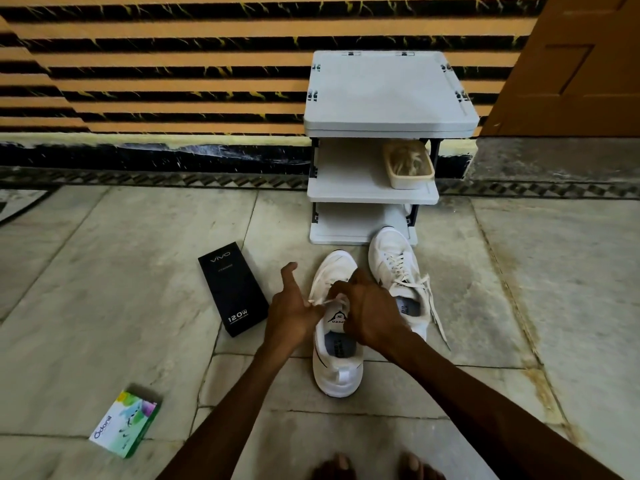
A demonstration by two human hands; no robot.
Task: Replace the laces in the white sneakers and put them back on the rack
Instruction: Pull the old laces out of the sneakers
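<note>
Two white sneakers stand on the marble floor in front of a small white rack (372, 197). The nearer sneaker (337, 372) points toward the rack, heel toward me. Both hands work over its tongue. My left hand (292, 306) pinches a white lace (320, 302) stretched sideways from the eyelets, thumb raised. My right hand (369, 311) is closed over the same lace at the eyelets, hiding the lacing there. The other sneaker (398, 271) stands to the right, laced, with loose lace ends trailing down its right side.
A beige tub (410, 166) of tangled laces sits on the rack's middle shelf. A black phone box (232, 289) lies left of the sneakers. A green-and-white Odonil carton (125, 424) lies at the lower left. My bare toes (375, 467) show at the bottom edge.
</note>
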